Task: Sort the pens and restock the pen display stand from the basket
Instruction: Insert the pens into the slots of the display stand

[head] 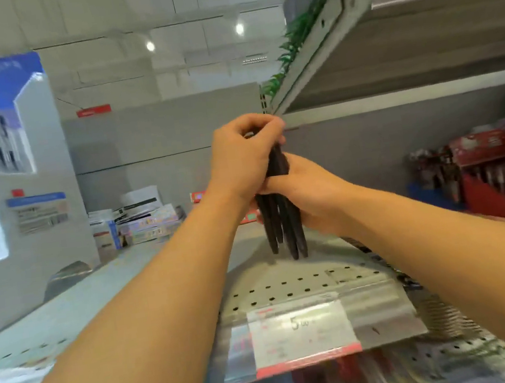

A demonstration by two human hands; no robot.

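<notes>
Black pens [283,219] bunched above shelf [289,286].
Left hand [245,157] curled over tops, right hand [312,193] gripping middle; tips hanging down.

The pens [283,219] are black all over. The shelf [305,284] beneath them is pale grey metal, dotted with rows of small dark holes. Its price tag [302,332] is white with a red lower edge and grey print. The display stand [497,184] to the right is red, with dark items lined up in it. At left, a sign [5,79] is deep blue. The boxes [139,222] at the back are white, some with pastel multicoloured sides. Green leaves [312,19] hang off the upper shelf.
</notes>
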